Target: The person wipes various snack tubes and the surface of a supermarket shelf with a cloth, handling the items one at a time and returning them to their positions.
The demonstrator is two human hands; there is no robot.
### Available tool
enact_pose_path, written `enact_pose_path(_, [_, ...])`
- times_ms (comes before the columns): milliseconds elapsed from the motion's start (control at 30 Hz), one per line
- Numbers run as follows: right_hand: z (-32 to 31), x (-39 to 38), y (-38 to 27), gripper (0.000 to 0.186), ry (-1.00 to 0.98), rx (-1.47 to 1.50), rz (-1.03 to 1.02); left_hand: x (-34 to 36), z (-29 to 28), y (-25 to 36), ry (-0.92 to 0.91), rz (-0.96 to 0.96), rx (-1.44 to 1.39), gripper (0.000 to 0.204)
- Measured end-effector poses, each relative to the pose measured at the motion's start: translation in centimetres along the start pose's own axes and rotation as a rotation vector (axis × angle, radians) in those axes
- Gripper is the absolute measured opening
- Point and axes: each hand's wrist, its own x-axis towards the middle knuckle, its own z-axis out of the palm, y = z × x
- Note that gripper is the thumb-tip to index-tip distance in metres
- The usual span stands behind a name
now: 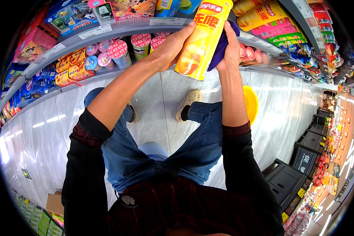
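Observation:
A tall yellow snack canister (200,39) with a red-capped top is held up in front of a shop shelf. My left hand (173,45) grips its left side, fingers wrapped around the tube. My right hand (232,49) presses a dark purple cloth (221,47) against the canister's right side. Both forearms rise from the lower edge in black sleeves pushed back to the elbow.
The shelf (106,29) ahead carries pink and blue cups (118,53), boxed toys and snack bags (279,31). A yellow basin (251,103) lies on the pale marble floor by my right leg. Black crates (287,181) stand at the right; a cardboard box (54,202) sits lower left.

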Motion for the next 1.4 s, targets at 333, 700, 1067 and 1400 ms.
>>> enact_pose_path(333, [0.6, -0.6, -0.1, 0.022, 0.115, -0.125, -0.099, -0.2, 0.2, 0.0, -0.006, 0.016, 0.167, 0.061])
enact_pose_path(700, [3.1, -3.1, 1.6, 0.042, -0.366, -1.131, -1.004, 0.3, -0.6, 1.7, -0.038, 0.164, -0.04, 0.054])
enact_pose_path(1067, [-0.1, -0.1, -1.7, 0.034, 0.014, -1.157, -1.107, -0.5, 0.6, -0.1, -0.111, -0.132, 0.139, 0.056])
enact_pose_path(1400, [1.0, -1.9, -0.5, 0.031, -0.124, -1.502, -1.121, 0.3, -0.6, 0.2, -0.081, -0.106, 0.213, 0.052])
